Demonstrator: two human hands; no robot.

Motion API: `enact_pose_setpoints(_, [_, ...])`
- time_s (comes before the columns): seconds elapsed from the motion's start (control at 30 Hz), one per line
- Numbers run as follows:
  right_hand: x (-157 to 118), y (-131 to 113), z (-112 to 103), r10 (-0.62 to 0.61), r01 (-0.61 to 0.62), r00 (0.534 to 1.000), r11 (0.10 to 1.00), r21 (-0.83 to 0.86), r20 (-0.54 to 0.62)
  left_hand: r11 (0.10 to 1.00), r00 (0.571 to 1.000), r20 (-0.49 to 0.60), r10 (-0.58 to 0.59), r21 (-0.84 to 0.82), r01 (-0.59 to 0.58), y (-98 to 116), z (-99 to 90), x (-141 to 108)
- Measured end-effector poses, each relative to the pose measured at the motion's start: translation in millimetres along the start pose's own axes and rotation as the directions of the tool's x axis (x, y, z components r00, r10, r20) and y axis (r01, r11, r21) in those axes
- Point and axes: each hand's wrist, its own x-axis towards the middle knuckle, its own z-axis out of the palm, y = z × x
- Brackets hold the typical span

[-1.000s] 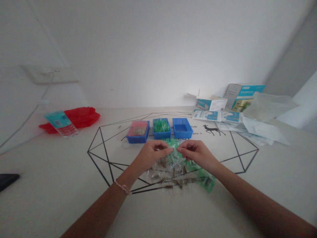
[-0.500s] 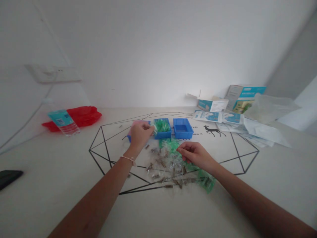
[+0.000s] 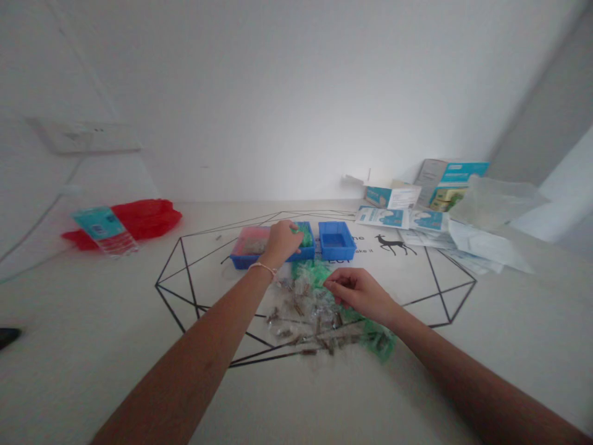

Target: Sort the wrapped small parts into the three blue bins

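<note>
My left hand [image 3: 283, 240] reaches over the middle blue bin [image 3: 306, 254], which holds green packets [image 3: 306, 235]. Its fingers curl down at the packets, and what is between them is hidden. Left of it stands another blue bin [image 3: 241, 262] with a pink-red lining or bag and pale contents. My right hand [image 3: 356, 289] is closed in a pinch above a pile of small clear bags [image 3: 303, 309] with brownish metal-looking pieces in them. Whatever its fingertips hold is too small to name. Crumpled green plastic [image 3: 382, 343] lies among the clear bags.
A third blue bin [image 3: 336, 244] stands to the right, with nothing seen in it. Cardboard boxes [image 3: 393, 194] and flat white-and-blue packets [image 3: 384, 216] lie at the back right. A bottle [image 3: 104, 232] and a red plastic bag [image 3: 151, 217] are at the left, a dark object [image 3: 8, 336] nearer.
My left hand has moved right, from the left bin's edge to over the green packets, uncovering the left bin. The small pale-green piece in its fingers no longer shows. My right hand stays pinched.
</note>
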Motion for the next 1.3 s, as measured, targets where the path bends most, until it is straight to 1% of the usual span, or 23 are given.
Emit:
enact_pose_setpoints(0.1, [0,0,0,-0.004,0.004,1.0,1.0,-0.003,0.001,0.99,0.998,0.035,0.05,0.127,-0.054,-5,1.1,4])
enact_pose_setpoints(0.2, [1,2,-1,-0.034,0.034,0.999,0.999,-0.029,-0.008,0.974,0.99,0.052,0.133,0.176,-0.14,-11,0.1,6])
enact_pose_setpoints(0.27, [3,5,-4,-0.091,0.086,0.995,0.991,-0.107,-0.046,0.959,0.981,0.085,0.174,0.21,-0.188,-13,-1.1,5])
enact_pose_setpoints(0.3, [5,7,-6,-0.134,0.118,0.988,0.977,-0.176,-0.078,0.952,0.977,0.103,0.187,0.225,-0.206,-13,-1.7,4])
enact_pose_setpoints(0.33, [6,10,-8,-0.184,0.149,0.977,0.954,-0.261,-0.112,0.946,0.973,0.12,0.197,0.238,-0.221,-14,-2.2,3])
enact_pose_setpoints(0.4, [9,16,-12,-0.283,0.19,0.946,0.877,-0.44,-0.157,0.935,0.967,0.141,0.211,0.259,-0.242,-14,-2.4,1])
enact_pose_setpoints(0.47, [10,21,-15,-0.346,0.197,0.926,0.784,-0.589,-0.151,0.929,0.966,0.14,0.218,0.275,-0.249,-13,-1.6,-2])
enact_pose_setpoints(0.5, [11,23,-16,-0.354,0.188,0.925,0.738,-0.648,-0.135,0.927,0.966,0.131,0.221,0.281,-0.25,-13,-1.1,-2])
enact_pose_setpoints(0.57, [11,26,-17,-0.324,0.153,0.941,0.661,-0.735,-0.096,0.925,0.969,0.103,0.225,0.288,-0.246,-12,-0.6,-3])
enact_pose_setpoints(0.63, [10,27,-17,-0.267,0.12,0.961,0.626,-0.77,-0.067,0.927,0.972,0.069,0.223,0.292,-0.234,-12,-1.9,-4])
enact_pose_setpoints(0.67, [10,27,-17,-0.246,0.112,0.967,0.631,-0.768,-0.061,0.931,0.975,0.038,0.22,0.29,-0.221,-12,-3.3,-5])
enact_pose_setpoints(0.73, [11,27,-17,-0.23,0.103,0.97,0.678,-0.728,-0.077,0.942,0.975,-0.052,0.216,0.272,-0.194,-12,-7.3,-11])
enact_pose_setpoints(0.8, [13,29,-17,-0.208,0.091,0.972,0.77,-0.631,-0.113,0.954,0.962,-0.141,0.233,0.225,-0.199,-11,-11.6,-22])
enact_pose_setpoints(0.83, [14,30,-17,-0.187,0.085,0.974,0.827,-0.556,-0.13,0.956,0.954,-0.16,0.253,0.191,-0.222,-11,-13.3,-29])
enact_pose_setpoints(0.87, [15,31,-17,-0.164,0.081,0.976,0.881,-0.466,-0.141,0.955,0.949,-0.153,0.276,0.152,-0.254,-10,-14.8,-38])
enact_pose_setpoints(0.93, [17,32,-17,-0.124,0.078,0.98,0.958,-0.275,-0.153,0.955,0.953,-0.072,0.296,0.056,-0.292,-10,-16.6,-58])
enact_pose_setpoints(1.0, [18,32,-16,-0.086,0.066,0.983,0.99,-0.128,-0.163,0.965,0.966,0.007,0.259,-0.029,-0.259,-9,-17.7,-77])
enact_pose_setpoints(1.07, [18,31,-15,-0.038,0.032,0.986,0.999,-0.042,-0.164,0.975,0.976,0.068,0.208,-0.096,-0.201,-9,-18.8,-91])
enact_pose_setpoints(1.13, [18,29,-15,0.015,-0.013,0.986,1.0,0.012,-0.168,0.977,0.98,0.114,0.162,-0.158,-0.143,-10,-19.8,-99])
enact_pose_setpoints(1.23, [18,25,-14,0.094,-0.075,0.972,0.993,0.096,-0.213,0.964,0.983,0.143,0.113,-0.257,-0.073,-14,-20.4,-102])
enact_pose_setpoints(1.3, [18,20,-15,0.121,-0.081,0.958,0.984,0.159,-0.26,0.95,0.987,0.144,0.076,-0.312,-0.028,-16,-20.4,-101])
